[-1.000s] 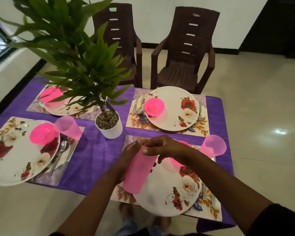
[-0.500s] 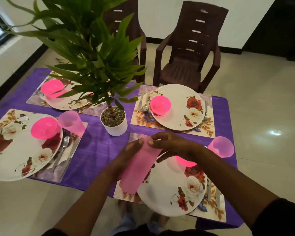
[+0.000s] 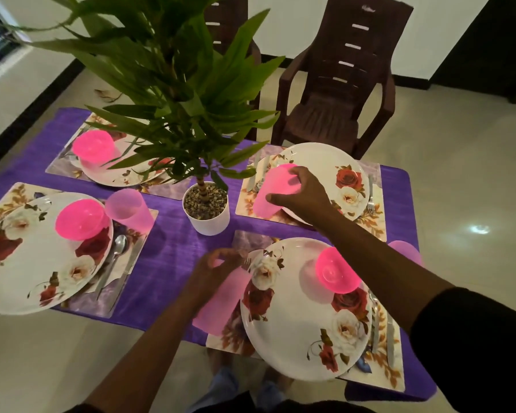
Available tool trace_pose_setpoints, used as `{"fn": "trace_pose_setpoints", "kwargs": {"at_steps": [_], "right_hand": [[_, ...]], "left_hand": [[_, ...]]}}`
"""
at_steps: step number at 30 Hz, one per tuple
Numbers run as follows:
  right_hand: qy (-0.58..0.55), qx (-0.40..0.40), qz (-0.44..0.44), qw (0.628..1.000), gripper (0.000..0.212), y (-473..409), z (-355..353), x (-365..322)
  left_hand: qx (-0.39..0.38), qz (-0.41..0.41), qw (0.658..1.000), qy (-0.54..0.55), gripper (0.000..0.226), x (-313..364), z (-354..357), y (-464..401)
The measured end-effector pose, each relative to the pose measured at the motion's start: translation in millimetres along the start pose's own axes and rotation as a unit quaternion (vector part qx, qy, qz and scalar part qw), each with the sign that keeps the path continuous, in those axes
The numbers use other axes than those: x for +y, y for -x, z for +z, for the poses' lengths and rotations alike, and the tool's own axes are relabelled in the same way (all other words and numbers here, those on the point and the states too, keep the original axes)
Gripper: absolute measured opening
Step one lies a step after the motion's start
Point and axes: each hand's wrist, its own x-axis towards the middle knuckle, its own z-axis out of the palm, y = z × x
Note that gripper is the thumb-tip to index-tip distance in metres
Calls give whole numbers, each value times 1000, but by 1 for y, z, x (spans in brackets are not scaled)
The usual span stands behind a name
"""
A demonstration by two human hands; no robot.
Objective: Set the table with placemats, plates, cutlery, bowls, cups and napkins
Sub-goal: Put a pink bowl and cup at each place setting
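Right hand point(image 3: 304, 195) grips a cup point(image 3: 273, 193) over the far mat point(image 3: 376, 228), left hand point(image 3: 218, 269) holds another cup point(image 3: 221, 302) by the near plate point(image 3: 298, 329); I see no napkins yet.

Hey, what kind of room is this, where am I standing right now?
Most likely a home dining area. A table under a purple cloth is laid with floral plates, pink bowls and cutlery, brown plastic armchairs stand at its far side, and a potted plant sits in the middle.
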Motion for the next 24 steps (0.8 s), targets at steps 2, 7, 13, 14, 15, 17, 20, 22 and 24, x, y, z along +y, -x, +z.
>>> {"fn": "trace_pose_setpoints", "kwargs": {"at_steps": [2, 7, 13, 14, 15, 17, 20, 22, 24], "right_hand": [[47, 25, -18, 998, 92, -10, 11, 3], [99, 24, -30, 994, 97, -32, 33, 11], [131, 10, -39, 991, 99, -48, 56, 14], [129, 9, -41, 991, 100, -48, 58, 14], [128, 6, -42, 991, 99, -51, 61, 14], [134, -1, -44, 990, 99, -53, 67, 14], [139, 0, -42, 989, 97, -55, 73, 15], [138, 5, -41, 990, 97, -54, 75, 18], [141, 4, -40, 989, 97, -53, 77, 20]], "left_hand": [[-26, 1, 995, -98, 74, -3, 0, -2], [-76, 0, 969, -234, 96, -8, 4, -3], [-101, -11, 963, -248, 90, -19, -1, -8], [-104, -10, 963, -249, 90, -21, -2, -7], [-106, -12, 963, -247, 89, -23, -4, -8], [-105, -17, 967, -233, 88, -25, -8, -8], [-106, -17, 969, -224, 85, -25, -12, -9], [-112, -16, 969, -220, 84, -25, -13, -10], [-118, -15, 969, -215, 83, -26, -14, -12]]}}
